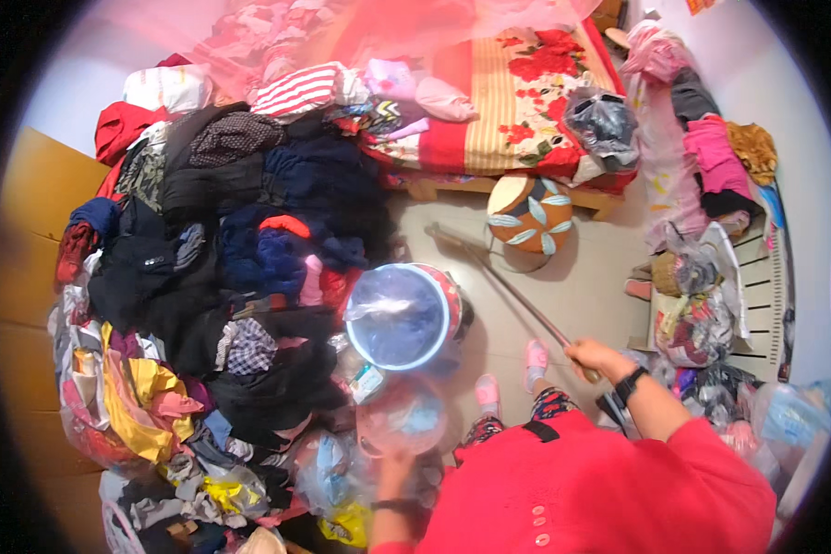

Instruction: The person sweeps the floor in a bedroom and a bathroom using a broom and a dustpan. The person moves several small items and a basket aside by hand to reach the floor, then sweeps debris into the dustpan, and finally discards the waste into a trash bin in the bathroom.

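Observation:
My right hand (595, 358), a dark watch on its wrist, is closed round the upper end of a long stick (526, 305). The stick slants away to the left, its far tan end (448, 236) low over the tiles near a round stool (529, 217). My left hand (396, 469), blurred, grips the near rim of a translucent pink basin (402, 415) with something pale blue in it. Just beyond stands a bucket with a light blue rim (454, 319), clear plastic over its mouth. A small white and teal packet (367, 383) lies between basin and bucket.
Heaped clothes (157, 277) fill the left side. A bed with a floral sheet (499, 102) stands at the back. Along the right are a white slatted rack (762, 295), filled plastic bags (697, 328) and hanging clothes (716, 157). My pink shoes (487, 395) are on the tiled floor.

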The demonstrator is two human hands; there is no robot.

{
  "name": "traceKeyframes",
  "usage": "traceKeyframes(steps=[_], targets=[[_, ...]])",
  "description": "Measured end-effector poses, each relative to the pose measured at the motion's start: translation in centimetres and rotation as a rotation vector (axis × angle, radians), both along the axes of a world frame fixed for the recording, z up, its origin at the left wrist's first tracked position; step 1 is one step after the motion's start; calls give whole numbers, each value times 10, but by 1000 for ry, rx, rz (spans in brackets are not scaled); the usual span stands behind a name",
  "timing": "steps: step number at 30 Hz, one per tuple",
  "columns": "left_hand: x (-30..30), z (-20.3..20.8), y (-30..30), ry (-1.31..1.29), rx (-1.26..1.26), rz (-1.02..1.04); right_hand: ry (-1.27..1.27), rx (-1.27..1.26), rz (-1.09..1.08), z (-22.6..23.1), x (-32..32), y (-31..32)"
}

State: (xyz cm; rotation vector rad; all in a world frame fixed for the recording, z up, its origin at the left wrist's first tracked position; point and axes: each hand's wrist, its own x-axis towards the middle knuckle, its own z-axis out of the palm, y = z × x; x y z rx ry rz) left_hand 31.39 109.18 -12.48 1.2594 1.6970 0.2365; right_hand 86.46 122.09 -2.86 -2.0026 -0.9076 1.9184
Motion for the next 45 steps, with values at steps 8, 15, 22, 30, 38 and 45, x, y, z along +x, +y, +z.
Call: traceKeyframes(steps=[8,15,22,30,38,45], targets=[[63,83,-34,34,-329,225,136,-148,-38,-70,-51,116],[62,43,-11,-68,-350,166,291,-308,-209,-19,-15,14],[18,-46,35,-3,-265,-57,-319,-381,103,33,16,-94],[-3,-74,84,-48,-186,-128,-347,-506,-81,147,39,-187],[46,-73,121,-28,-394,-258,10,-228,-922,165,16,-249],[171,1,204,-166,-251,-485,394,8,-1389,78,142,-158]])
